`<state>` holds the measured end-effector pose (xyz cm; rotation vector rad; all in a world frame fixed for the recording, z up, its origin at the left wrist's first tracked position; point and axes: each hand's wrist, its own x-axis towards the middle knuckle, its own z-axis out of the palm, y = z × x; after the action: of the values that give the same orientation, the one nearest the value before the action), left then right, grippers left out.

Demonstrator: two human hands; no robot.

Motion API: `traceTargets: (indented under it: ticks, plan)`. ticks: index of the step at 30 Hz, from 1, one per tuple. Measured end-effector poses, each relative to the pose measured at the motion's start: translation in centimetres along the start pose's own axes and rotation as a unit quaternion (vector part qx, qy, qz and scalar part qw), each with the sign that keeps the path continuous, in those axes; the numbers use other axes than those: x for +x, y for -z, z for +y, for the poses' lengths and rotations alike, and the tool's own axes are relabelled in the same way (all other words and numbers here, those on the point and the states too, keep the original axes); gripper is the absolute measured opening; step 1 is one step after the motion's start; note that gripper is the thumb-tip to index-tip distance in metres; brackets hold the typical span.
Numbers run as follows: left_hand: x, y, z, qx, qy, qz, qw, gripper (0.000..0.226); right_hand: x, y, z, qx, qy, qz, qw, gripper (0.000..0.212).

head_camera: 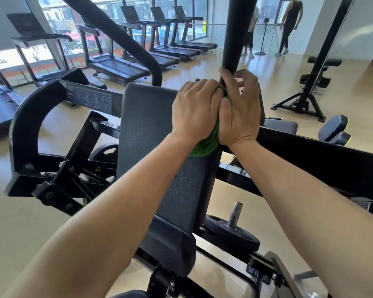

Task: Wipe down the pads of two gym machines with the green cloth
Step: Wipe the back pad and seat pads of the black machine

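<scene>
A tall dark grey back pad [146, 125] of a black gym machine stands in the middle of the view, with a smaller seat pad [168, 244] below it. The green cloth [205, 145] is bunched on the pad's upper right part. My left hand [195, 109] presses flat on the cloth from the left. My right hand [239, 112] lies beside it, thumb and palm on the cloth, fingers spread around a black upright bar [235, 39]. Most of the cloth is hidden under both hands.
Black frame arms [30, 130] and a beam [321, 155] flank the pad. A weight plate on a peg [230, 233] sits low right. A row of treadmills [116, 67] lines the windows. A second machine with dark pads [332, 127] stands right; a person [289, 26] walks far back.
</scene>
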<state>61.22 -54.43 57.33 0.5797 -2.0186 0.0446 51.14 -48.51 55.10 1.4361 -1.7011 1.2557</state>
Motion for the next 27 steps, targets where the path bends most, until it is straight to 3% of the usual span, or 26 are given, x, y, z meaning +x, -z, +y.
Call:
traceTargets:
  ticks: [4, 10, 13, 20, 27]
  plan:
    - [0.5, 1.0, -1.7, 0.043, -0.012, -0.039, 0.998, 0.033, -0.1, -0.1, 0.1, 0.000, -0.013, -0.022, 1.000, 0.055]
    - [0.2, 1.9, -6.1, 0.053, 0.147, -0.016, 0.988, 0.038, -1.2, 0.5, 0.7, -0.069, 0.026, -0.070, 0.995, 0.052]
    - [-1.4, 1.3, -5.1, 0.072, 0.181, -0.011, 0.981, 0.040, -2.3, 0.6, 0.7, -0.102, 0.022, -0.077, 0.992, 0.055]
    - [-15.2, -1.4, 3.6, 0.078, 0.107, -0.074, 0.988, 0.059, -2.4, 0.6, 0.5, -0.111, 0.025, -0.079, 0.990, 0.053]
    - [-11.5, 0.3, -0.8, 0.068, 0.093, -0.049, 0.992, 0.044, -2.5, 0.2, 0.8, -0.092, 0.033, -0.070, 0.993, 0.052]
